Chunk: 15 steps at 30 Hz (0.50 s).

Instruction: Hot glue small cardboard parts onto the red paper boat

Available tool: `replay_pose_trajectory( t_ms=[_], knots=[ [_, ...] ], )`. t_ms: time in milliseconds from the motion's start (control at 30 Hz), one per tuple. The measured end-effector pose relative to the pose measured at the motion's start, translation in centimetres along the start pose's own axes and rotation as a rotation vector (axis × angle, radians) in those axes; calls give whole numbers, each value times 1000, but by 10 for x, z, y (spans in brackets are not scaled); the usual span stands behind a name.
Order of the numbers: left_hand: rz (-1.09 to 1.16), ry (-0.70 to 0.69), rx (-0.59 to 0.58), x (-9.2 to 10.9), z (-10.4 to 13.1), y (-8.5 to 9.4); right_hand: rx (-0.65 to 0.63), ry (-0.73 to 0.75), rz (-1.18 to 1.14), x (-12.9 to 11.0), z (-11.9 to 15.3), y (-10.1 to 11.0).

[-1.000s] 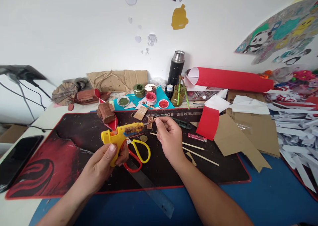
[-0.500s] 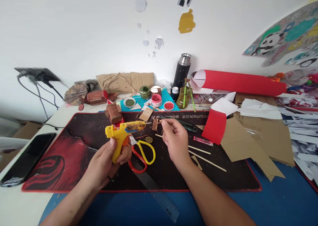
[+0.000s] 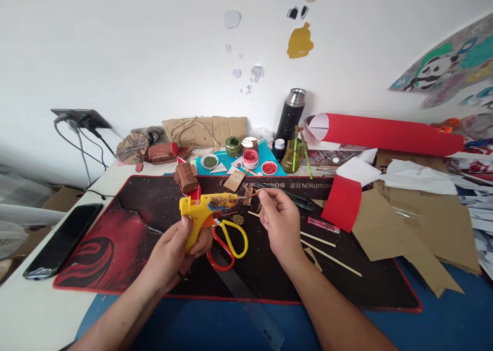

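Observation:
My left hand (image 3: 173, 248) is closed around the handle of a yellow hot glue gun (image 3: 196, 215), its nozzle pointing right. Facing the nozzle, my right hand (image 3: 279, 217) pinches a thin brown strip (image 3: 252, 194) between thumb and fingertips. The strip reaches toward the nozzle tip; whether they touch I cannot tell. Below the gun lie scissors (image 3: 246, 243) with one red and one yellow handle, over a clear ruler (image 3: 246, 305). A small brown barrel-shaped model (image 3: 187, 178) stands behind the gun.
Paint jars (image 3: 250, 159) stand at the back beside a black thermos (image 3: 290, 114). Wooden sticks (image 3: 331, 257), a red piece of card (image 3: 342, 202) and cut cardboard (image 3: 385, 227) lie to the right. A phone (image 3: 63, 240) rests at the left, near a wall socket with cables (image 3: 80, 119).
The view has turned slightly left, so everything sits farther right in the picture. Both hands keep their holds, and the gun and strip stay close together.

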State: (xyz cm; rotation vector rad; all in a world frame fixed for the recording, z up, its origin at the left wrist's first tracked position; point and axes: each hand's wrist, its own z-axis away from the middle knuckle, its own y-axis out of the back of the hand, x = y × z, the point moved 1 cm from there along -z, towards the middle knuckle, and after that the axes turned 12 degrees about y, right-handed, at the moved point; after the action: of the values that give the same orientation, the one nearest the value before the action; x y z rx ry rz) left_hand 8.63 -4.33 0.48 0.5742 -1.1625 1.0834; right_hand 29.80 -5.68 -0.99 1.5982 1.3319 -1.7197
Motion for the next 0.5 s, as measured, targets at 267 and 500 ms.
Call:
replay_pose_trajectory(
  t_ms=[267, 500],
  knots=[
    [136, 27, 12, 3, -2, -6, -11, -4, -29, 1, 0, 0],
    [119, 29, -2, 0, -2, -8, -24, 1, -20, 4, 0, 0]
  ],
)
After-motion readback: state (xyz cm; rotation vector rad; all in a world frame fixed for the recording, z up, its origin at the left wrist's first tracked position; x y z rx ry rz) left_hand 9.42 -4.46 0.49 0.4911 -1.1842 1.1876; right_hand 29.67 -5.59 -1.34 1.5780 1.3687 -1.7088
